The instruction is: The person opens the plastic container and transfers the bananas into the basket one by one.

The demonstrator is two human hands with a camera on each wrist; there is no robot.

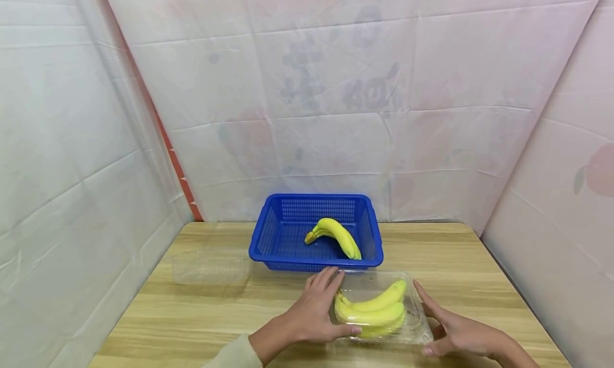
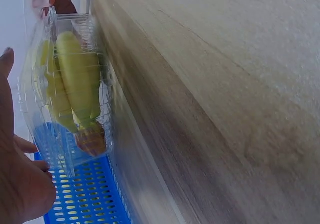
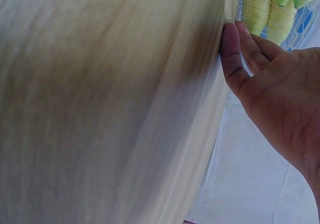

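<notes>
- The clear plastic clamshell box point(image 1: 384, 309) of bananas point(image 1: 371, 312) sits on the wooden bench point(image 1: 192, 314), just in front of the blue basket point(image 1: 273, 234).
- The left hand point(image 1: 312, 314) and the right hand point(image 1: 455, 330), fingers straight, flank its sides, steadying it.
- Another banana bunch point(image 1: 336, 236) lies inside the basket.

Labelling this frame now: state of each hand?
Left hand: open, straight fingers against the left side of the clear plastic clamshell box of yellow bananas.
Right hand: open, fingers against the box's right side.
</notes>
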